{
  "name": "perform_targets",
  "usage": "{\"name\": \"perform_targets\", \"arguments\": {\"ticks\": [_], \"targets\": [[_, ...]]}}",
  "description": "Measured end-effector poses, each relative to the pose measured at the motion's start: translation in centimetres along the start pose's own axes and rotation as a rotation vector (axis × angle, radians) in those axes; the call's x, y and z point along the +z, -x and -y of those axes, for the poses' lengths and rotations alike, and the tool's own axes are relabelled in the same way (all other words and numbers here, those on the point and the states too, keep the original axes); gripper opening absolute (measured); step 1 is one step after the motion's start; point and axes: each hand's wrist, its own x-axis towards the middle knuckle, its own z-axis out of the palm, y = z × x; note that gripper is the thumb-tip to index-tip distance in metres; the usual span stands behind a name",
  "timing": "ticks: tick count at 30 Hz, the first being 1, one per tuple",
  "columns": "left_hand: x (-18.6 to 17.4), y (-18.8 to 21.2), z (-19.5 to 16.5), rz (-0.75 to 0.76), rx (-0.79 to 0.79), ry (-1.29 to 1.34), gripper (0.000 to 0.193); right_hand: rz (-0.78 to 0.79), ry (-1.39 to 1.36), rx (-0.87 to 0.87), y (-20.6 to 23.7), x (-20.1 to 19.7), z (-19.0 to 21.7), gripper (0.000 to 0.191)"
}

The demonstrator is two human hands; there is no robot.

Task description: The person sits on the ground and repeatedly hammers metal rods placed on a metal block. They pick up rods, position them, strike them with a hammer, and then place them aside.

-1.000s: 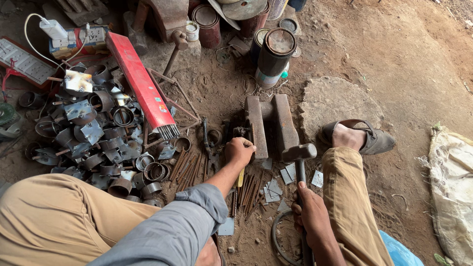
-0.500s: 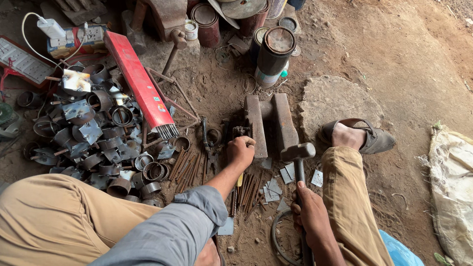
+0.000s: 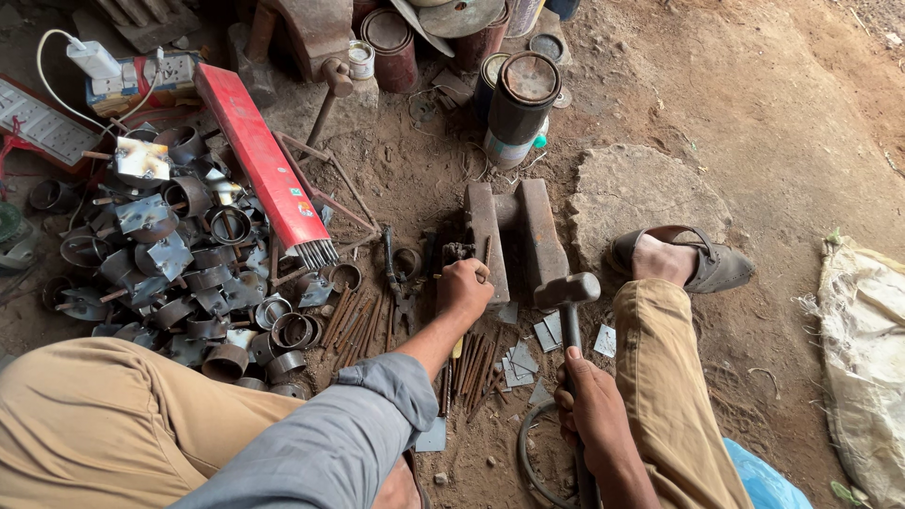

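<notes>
I sit on a dirt floor. My left hand [image 3: 465, 286] is closed around a thin metal rod [image 3: 485, 251], holding it against the left of two upright iron blocks [image 3: 487, 236]. My right hand [image 3: 592, 405] grips the handle of a hammer [image 3: 567, 292], whose dark head hovers just right of the second block [image 3: 542, 231]. Short rusty rods [image 3: 471, 363] and small flat metal squares [image 3: 518, 363] lie on the ground between my hands. My right foot in a brown sandal [image 3: 683, 262] rests beside the blocks.
A heap of metal rings and sheet pieces [image 3: 179, 264] lies at left, next to a long red box of rods [image 3: 264, 170]. Rusty cans [image 3: 518, 99], a flat stone [image 3: 646, 193], a power strip [image 3: 132, 80] and a white sack [image 3: 863, 349] surround the spot.
My left hand has shifted slightly on the rod at the block. The hammer stays in about the same place.
</notes>
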Motion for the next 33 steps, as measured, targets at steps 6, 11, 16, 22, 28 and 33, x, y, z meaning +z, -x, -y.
{"name": "perform_targets", "arguments": {"ticks": [6, 11, 16, 22, 28, 33], "targets": [[-0.4, 0.1, -0.3, 0.061, -0.006, -0.046, 0.012, -0.008, 0.010, 0.004, 0.0, -0.1, 0.0, 0.044], [-0.6, -0.3, -1.3, 0.048, -0.028, -0.062, 0.010, -0.001, 0.002, 0.004, 0.0, -0.1, 0.0, 0.043], [-0.3, -0.7, -0.9, 0.060, -0.072, -0.041, 0.006, -0.002, 0.013, -0.003, -0.2, -0.2, -0.1, 0.044], [-0.2, -0.5, 0.8, 0.054, -0.068, -0.018, 0.003, 0.009, 0.017, -0.012, -0.2, -0.2, -0.3, 0.044], [-0.8, -0.3, 0.1, 0.054, -0.158, -0.031, 0.010, 0.002, 0.037, -0.019, -0.2, -0.1, -0.2, 0.044], [-1.1, 0.0, -0.4, 0.083, -0.230, -0.004, 0.023, 0.004, 0.038, -0.021, -0.2, -0.1, -0.2, 0.044]]}}
